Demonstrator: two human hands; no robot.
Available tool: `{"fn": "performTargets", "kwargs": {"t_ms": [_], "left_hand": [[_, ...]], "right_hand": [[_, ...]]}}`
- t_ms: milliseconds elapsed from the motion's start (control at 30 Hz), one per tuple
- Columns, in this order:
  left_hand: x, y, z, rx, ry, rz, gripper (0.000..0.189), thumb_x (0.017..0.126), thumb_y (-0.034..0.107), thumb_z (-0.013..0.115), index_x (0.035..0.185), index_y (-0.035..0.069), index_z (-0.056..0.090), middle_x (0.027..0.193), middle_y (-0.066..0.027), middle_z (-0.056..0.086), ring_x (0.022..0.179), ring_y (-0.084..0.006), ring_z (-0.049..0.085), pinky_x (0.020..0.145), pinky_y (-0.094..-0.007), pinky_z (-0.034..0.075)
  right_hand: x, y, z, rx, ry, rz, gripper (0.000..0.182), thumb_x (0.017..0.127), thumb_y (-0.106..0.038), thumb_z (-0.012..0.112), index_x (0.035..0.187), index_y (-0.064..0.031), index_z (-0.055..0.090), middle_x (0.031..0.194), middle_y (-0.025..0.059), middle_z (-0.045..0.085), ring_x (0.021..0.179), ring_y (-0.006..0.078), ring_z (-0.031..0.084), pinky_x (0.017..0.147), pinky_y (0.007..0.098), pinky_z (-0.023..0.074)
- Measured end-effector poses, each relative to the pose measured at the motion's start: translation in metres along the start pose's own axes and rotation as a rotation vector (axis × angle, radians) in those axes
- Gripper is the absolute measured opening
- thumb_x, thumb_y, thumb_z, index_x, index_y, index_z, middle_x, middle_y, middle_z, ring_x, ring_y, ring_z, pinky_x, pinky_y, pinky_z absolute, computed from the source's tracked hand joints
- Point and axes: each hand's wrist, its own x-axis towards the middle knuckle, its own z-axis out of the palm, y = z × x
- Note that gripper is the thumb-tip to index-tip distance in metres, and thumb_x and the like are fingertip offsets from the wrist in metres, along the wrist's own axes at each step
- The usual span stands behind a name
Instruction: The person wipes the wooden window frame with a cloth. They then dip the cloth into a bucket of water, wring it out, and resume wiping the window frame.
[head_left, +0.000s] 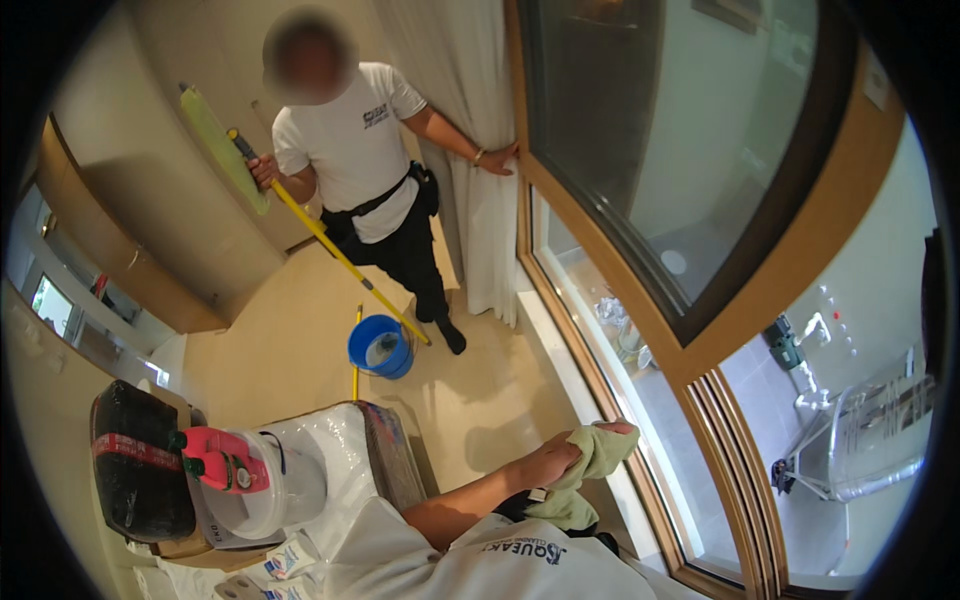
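My left hand (556, 459) reaches across my body to the right, gripping a pale green cloth (602, 453). Fingertips show at the cloth's far end, close to the lower wooden frame of the window (654, 480); I cannot tell whether they touch it. Another pale green cloth (566, 511) hangs at my waist beside dark gear. My right hand is out of view. Above and to the right stands a large wood-framed glass pane (675, 165).
A co-worker (352, 165) holds a yellow pole (330, 244) with a pale green pad (225, 150) and touches the window frame by the curtain (480, 225). A blue bucket (367, 330) stands on the floor. Left, wrapped goods bear a white tub (296, 487), pink bottles (225, 461) and a black package (142, 495).
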Motion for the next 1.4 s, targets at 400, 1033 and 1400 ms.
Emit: {"fn": "performTargets", "kwargs": {"t_ms": [400, 1033, 1400], "left_hand": [[-0.087, 0.019, -0.090, -0.063, 0.363, 0.209, 0.051, 0.095, 0.036, 0.035, 0.136, 0.007, 0.030, 0.127, -0.0036, 0.041, 0.113, -0.0113, 0.037, 0.099, -0.0265, 0.026], [-0.254, 0.093, -0.179, -0.301, 0.983, 0.663, 0.065, 0.092, 0.053, 0.022, 0.138, 0.007, 0.025, 0.137, -0.0088, 0.036, 0.123, -0.0241, 0.038, 0.102, -0.0380, 0.031], [-0.285, 0.100, -0.199, -0.236, 1.221, 0.805, 0.069, 0.091, 0.055, 0.021, 0.138, 0.003, 0.024, 0.136, -0.0136, 0.037, 0.122, -0.0268, 0.040, 0.102, -0.0398, 0.031]], "right_hand": [[-0.014, -0.046, -0.065, -0.084, 0.119, 0.069, 0.030, 0.085, -0.021, 0.049, 0.103, 0.0021, 0.057, 0.097, 0.0196, 0.059, 0.088, 0.0346, 0.057, 0.075, 0.0429, 0.0455], [-0.079, -0.345, -0.093, 0.831, 0.117, -0.522, 0.024, 0.087, -0.016, 0.055, 0.100, 0.0043, 0.053, 0.092, 0.0169, 0.056, 0.083, 0.0294, 0.055, 0.072, 0.0389, 0.0448], [-0.201, -0.577, -0.072, 1.153, -0.244, -1.180, 0.015, 0.083, -0.006, 0.052, 0.096, 0.0014, 0.049, 0.093, 0.0124, 0.048, 0.082, 0.0251, 0.045, 0.075, 0.0348, 0.0374]]}}
